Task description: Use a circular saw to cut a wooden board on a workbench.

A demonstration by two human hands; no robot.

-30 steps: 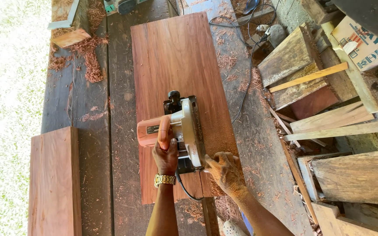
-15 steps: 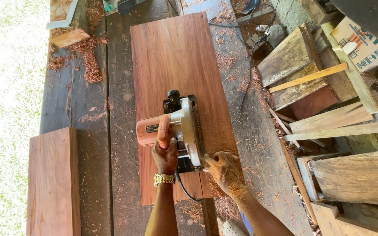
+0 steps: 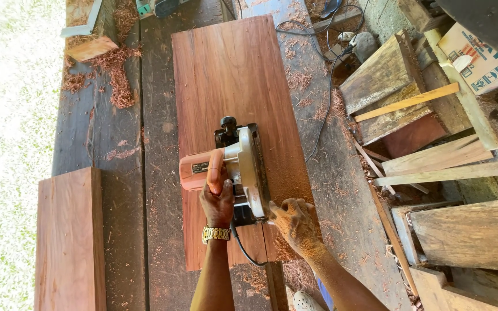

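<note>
An orange and silver circular saw (image 3: 231, 173) rests on a long reddish wooden board (image 3: 231, 75) that lies on a dark workbench. My left hand (image 3: 217, 201), with a gold watch on the wrist, is shut on the saw's orange handle. My right hand (image 3: 293, 223), coated in sawdust, presses flat on the board's right side just behind the saw's blade guard. A cut runs through the near part of the board behind the saw. The saw's black cord (image 3: 243, 250) trails toward me.
A second reddish board (image 3: 69, 242) lies at the left of the dark bench (image 3: 145, 144). Wood shavings (image 3: 113, 75) are piled at the far left. Stacked planks and offcuts (image 3: 427, 144) crowd the right, with a cardboard box (image 3: 479, 55) and cables (image 3: 324, 86) beyond.
</note>
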